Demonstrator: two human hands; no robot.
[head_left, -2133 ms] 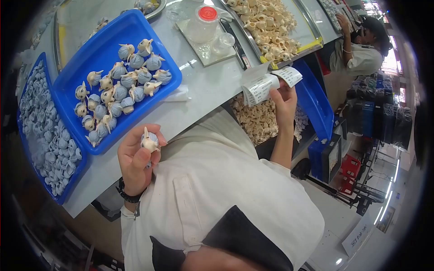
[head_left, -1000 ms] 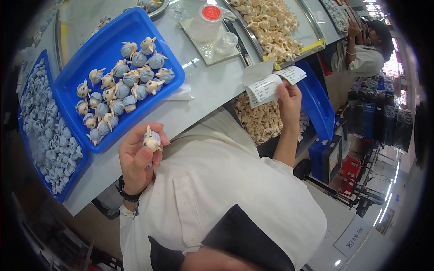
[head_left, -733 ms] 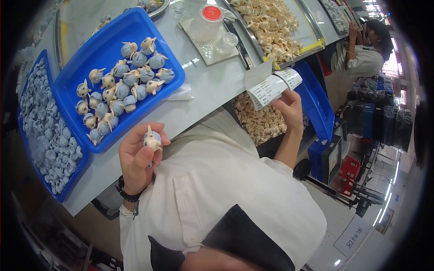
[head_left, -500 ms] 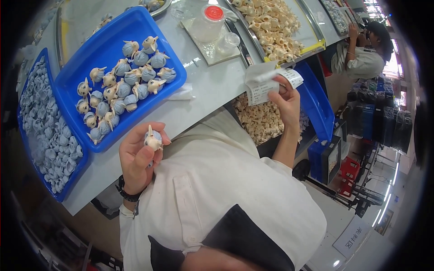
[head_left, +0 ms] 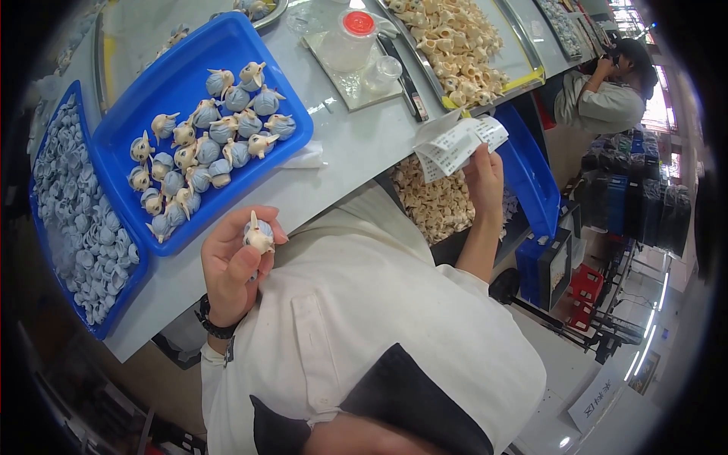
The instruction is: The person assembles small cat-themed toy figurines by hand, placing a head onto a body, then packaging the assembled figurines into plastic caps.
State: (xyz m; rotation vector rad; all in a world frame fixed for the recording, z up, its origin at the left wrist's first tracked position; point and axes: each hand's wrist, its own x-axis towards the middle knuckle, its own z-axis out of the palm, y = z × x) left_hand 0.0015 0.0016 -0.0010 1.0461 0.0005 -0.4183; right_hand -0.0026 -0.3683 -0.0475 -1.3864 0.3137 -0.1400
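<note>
A small doll head (head_left: 259,236) with blue-grey hair and a pale pointed ear sits in the fingers of my left hand (head_left: 231,269), near the front edge of the table. My right hand (head_left: 484,182) pinches a folded printed paper slip (head_left: 455,145) by its lower right side, above a container of loose cream-coloured doll parts (head_left: 432,199). Left of centre, a blue tray (head_left: 178,68) holds several assembled doll heads (head_left: 206,114) like the one I hold. Farther left, another blue tray (head_left: 51,250) is full of blue-grey hair pieces (head_left: 76,189).
A metal-edged tray of cream face parts (head_left: 455,49) lies at the back. Near it are a clear jar with a red lid (head_left: 359,24), a small clear cup (head_left: 387,70) and a black-handled tool (head_left: 413,98). A blue bin (head_left: 531,178) stands at right; a co-worker (head_left: 607,95) sits beyond.
The paper slip has turned and fanned out in my right hand, whose fingers now sit lower on its edge. My left hand keeps the doll head almost in place.
</note>
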